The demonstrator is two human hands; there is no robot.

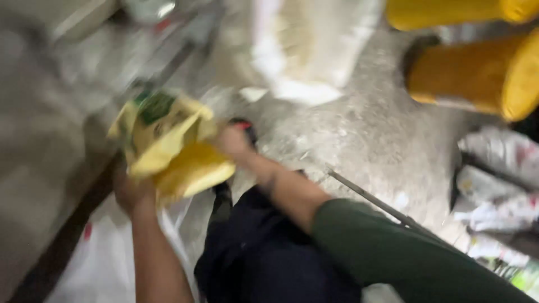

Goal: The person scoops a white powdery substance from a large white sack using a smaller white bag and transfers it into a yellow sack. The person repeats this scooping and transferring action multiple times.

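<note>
A yellow plastic bag [168, 140] with a green patch is held open in front of me; the picture is blurred by motion. My left hand [132, 193] grips the bag from below at its left side. My right hand [233, 140] holds the bag's right edge, its forearm in a dark green sleeve reaching in from the lower right. My leg in dark trousers [264, 252] and a sandalled foot [244, 126] show beneath the bag.
A white sack [309, 50] stands on the concrete floor [365, 129] ahead. Two yellow drums [477, 73] lie at the upper right. Crumpled printed bags [499, 185] pile at the right. A thin metal rod [376, 202] lies on the floor. White plastic sheet [101, 258] lies lower left.
</note>
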